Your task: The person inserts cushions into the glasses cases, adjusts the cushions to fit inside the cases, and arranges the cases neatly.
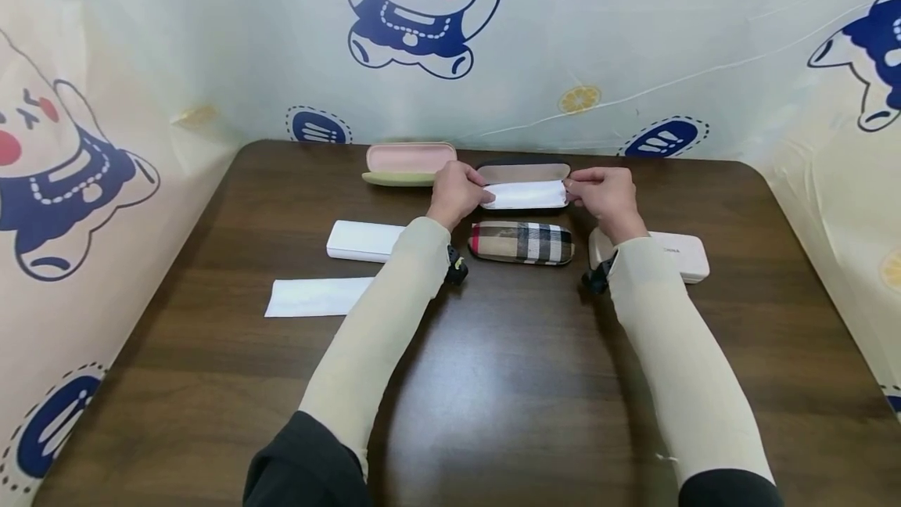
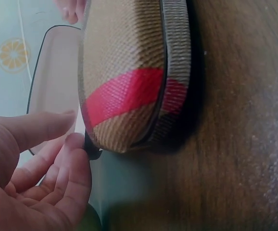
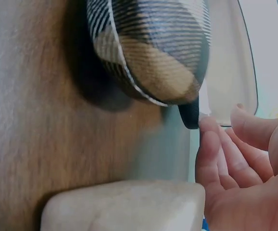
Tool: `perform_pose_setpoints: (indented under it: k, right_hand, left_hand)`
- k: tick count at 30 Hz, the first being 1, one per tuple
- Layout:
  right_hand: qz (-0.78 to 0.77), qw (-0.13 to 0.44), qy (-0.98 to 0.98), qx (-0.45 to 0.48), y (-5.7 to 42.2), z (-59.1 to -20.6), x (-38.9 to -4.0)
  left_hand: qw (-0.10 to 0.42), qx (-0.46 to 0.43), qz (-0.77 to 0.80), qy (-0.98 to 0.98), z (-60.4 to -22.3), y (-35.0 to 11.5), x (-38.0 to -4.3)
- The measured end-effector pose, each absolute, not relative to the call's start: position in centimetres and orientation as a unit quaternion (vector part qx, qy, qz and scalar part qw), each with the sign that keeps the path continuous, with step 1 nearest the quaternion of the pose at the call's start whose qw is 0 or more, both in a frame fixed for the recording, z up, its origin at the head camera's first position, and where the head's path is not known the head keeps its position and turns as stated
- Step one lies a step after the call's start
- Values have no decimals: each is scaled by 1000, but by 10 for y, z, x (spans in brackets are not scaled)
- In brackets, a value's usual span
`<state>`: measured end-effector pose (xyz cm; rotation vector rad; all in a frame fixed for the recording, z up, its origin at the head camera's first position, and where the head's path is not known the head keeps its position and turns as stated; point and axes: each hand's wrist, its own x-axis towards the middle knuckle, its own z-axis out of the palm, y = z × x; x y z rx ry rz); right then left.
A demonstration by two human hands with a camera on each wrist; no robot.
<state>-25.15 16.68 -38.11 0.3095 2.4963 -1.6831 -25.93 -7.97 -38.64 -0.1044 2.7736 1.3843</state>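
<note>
At the back of the table stands an open glasses case (image 1: 524, 173) with a dark rim and a pale lining. A white folded cloth (image 1: 528, 195) lies across its lower half. My left hand (image 1: 457, 192) pinches the cloth's left end, thumb and fingertips right at the case's edge. On the other side my right hand (image 1: 605, 195) holds the right end between thumb and fingers. Just in front sits a shut plaid glasses case (image 1: 522, 242) with a red stripe; in both wrist views it hides most of the cloth.
Left of the hands is an open green case (image 1: 397, 178) with pink lining. Nearer lie a white case (image 1: 364, 240) and a white flat strip (image 1: 317, 297), both partly behind the left forearm. Another whitish case (image 1: 686, 255) sits beneath the right wrist. A patterned curtain (image 1: 619, 45) surrounds the table.
</note>
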Motion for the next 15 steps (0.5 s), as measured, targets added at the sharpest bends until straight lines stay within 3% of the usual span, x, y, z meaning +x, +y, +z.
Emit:
perform_pose_setpoints:
  k: [15]
  right_hand:
    - [-366, 105, 922, -73, 162, -388, -260]
  left_hand:
    - [30, -5, 475, 879, -388, -83, -255]
